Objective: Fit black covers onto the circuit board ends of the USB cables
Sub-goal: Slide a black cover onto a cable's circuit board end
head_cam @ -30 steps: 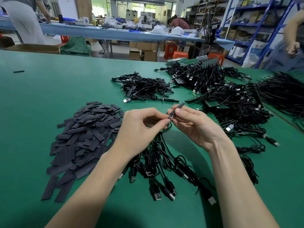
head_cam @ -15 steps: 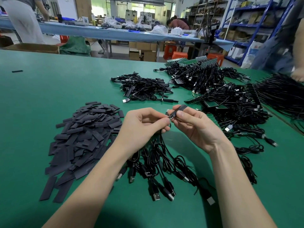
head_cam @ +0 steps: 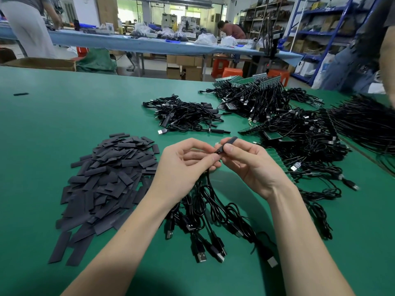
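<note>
Pinching the cable (head_cam: 208, 178) end between my left hand's (head_cam: 183, 163) thumb and fingertips, I have worked the black cover (head_cam: 227, 143), gripped by my right hand's (head_cam: 250, 165) curled fingers, further along since a moment ago, so the board end looks nearly sheathed. The cover is a flat, matte black sleeve held above the green table (head_cam: 64, 116).

no legible text, labels or numbers

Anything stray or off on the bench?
One black cover lies alone at the table's far left, well apart from the cover pile. Otherwise nothing stands out; both hands work one cover.
</note>
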The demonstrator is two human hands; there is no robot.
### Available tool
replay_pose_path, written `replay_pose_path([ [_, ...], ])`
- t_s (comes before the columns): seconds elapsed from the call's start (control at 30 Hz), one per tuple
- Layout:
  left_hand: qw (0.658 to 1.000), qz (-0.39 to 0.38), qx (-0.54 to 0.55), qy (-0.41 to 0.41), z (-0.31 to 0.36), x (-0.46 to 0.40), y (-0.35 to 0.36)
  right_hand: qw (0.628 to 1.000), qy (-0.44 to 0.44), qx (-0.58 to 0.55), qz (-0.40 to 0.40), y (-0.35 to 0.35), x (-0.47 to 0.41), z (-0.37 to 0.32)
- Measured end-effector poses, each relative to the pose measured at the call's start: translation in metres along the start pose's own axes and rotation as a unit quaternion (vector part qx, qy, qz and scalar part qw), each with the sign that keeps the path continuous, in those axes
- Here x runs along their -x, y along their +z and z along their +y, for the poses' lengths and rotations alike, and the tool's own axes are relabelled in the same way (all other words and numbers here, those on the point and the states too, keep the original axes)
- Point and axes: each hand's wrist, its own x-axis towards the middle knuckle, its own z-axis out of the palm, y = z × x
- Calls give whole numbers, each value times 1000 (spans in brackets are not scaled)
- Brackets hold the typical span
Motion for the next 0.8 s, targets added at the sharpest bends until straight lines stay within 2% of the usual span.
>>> replay_pose_path([
  [0.3, 999, 8, -19, 34, -2, 0, -4, 1000, -2, 24, -17, 3, -2, 1],
  [0.6, 999, 10, -5, 33, -6, -1, -5, 999, -17, 33, -30, 5, -2, 1],
  [0.8, 992, 61, 107, -35, -12, -2, -4, 985, -115, 129, 21, 20, -4, 5],
])
